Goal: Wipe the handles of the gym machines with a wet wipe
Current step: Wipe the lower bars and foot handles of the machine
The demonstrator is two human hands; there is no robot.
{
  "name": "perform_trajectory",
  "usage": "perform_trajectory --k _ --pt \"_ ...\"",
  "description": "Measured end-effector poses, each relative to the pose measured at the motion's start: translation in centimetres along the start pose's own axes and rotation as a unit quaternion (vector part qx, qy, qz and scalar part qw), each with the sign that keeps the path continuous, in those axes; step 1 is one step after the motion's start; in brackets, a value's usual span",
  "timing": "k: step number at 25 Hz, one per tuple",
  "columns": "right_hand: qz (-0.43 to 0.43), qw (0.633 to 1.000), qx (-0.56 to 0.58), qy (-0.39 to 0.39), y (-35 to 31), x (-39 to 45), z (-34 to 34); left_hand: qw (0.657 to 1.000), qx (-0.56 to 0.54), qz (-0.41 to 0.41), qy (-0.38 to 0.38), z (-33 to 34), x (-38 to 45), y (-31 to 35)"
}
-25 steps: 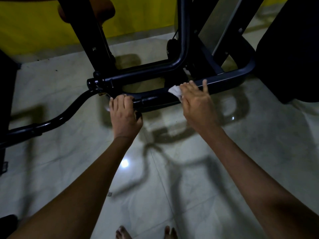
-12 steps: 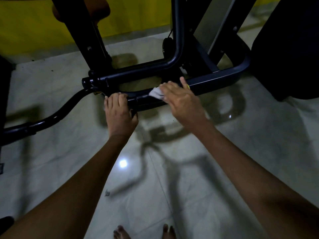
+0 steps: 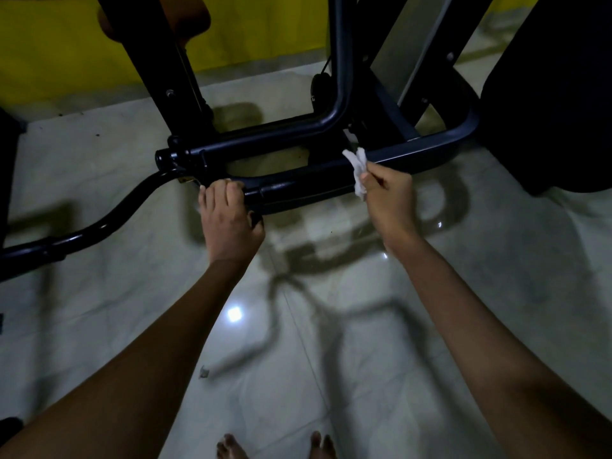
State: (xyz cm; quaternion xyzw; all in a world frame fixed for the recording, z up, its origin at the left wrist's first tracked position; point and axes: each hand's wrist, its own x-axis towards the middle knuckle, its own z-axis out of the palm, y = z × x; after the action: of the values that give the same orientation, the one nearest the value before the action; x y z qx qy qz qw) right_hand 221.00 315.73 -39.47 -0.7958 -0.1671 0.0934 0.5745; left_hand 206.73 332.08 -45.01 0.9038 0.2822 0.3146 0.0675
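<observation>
A: Item one, handle (image 3: 298,188)?
B: Black padded bar, low on the machine frame (image 3: 430,150), running left to right above the pale tiled floor (image 3: 331,359).
A: Left hand (image 3: 228,217)?
B: Fingers curled over the handle's left end, gripping it.
A: Right hand (image 3: 389,197)?
B: Fingers closed, pinching a white wet wipe (image 3: 357,170) at the handle's right end.
A: Wipe's position?
B: Crumpled, sticking up from the fingertips, against the bar where the padding meets the frame tube.
A: Other entries?
B: Curved black lever (image 3: 99,226) at left; yellow wall (image 3: 66,44) behind; bare toes (image 3: 231,447) at the bottom edge.
</observation>
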Motion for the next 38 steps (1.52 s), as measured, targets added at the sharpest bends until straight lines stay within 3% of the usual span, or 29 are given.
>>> perform_trajectory --k 2,4,7,9,13,15,17,20,25,29,33,36,38 --pt "0.012 1.000 0.014 -0.001 0.0 0.7 0.6 1.000 0.004 -0.003 0.003 0.1 0.1 0.0" --pt "0.114 0.980 0.162 0.009 0.0 0.6 0.7 1.000 0.005 -0.002 0.000 0.1 0.0 0.0" --pt "0.238 0.871 0.430 -0.004 -0.3 -0.3 0.5 1.000 0.003 -0.002 -0.009 -0.1 0.0 0.1" --pt "0.271 0.820 0.504 -0.005 -0.5 -0.6 1.2 1.000 -0.006 0.008 -0.014 -0.2 0.0 0.1" --pt "0.312 0.778 0.543 -0.056 -0.8 -2.0 2.8 0.990 -0.136 0.015 -0.033 -0.7 0.1 -0.4" --pt "0.317 0.765 0.560 -0.037 -0.6 -2.0 2.7 0.979 -0.203 -0.002 -0.029 -1.3 0.5 -0.4" --pt "0.317 0.767 0.557 -0.014 -0.9 -2.1 3.7 0.970 -0.241 -0.023 -0.023 -1.6 1.0 -0.4" --pt "0.337 0.773 0.534 -0.069 -2.4 -4.2 6.1 0.965 -0.258 -0.044 -0.031 -1.6 1.3 -0.5" --pt "0.363 0.699 0.616 -0.018 -3.4 -5.4 6.8 0.957 -0.284 -0.046 -0.028 -1.7 1.0 -0.8" --pt "0.383 0.741 0.546 -0.082 -4.5 -6.3 9.5 0.958 -0.282 -0.056 -0.010 -1.7 1.1 -0.5" --pt "0.330 0.748 0.576 0.003 -3.1 -4.0 6.0 0.960 -0.273 -0.060 -0.014 -1.7 0.9 -0.5" --pt "0.244 0.820 0.514 0.067 -2.5 -2.3 3.4 0.959 -0.277 -0.068 -0.007 -1.6 1.0 -0.6" --pt "0.189 0.919 0.333 0.089 -2.3 -2.0 2.5 0.957 -0.281 -0.072 -0.002 -1.4 0.9 -0.5"
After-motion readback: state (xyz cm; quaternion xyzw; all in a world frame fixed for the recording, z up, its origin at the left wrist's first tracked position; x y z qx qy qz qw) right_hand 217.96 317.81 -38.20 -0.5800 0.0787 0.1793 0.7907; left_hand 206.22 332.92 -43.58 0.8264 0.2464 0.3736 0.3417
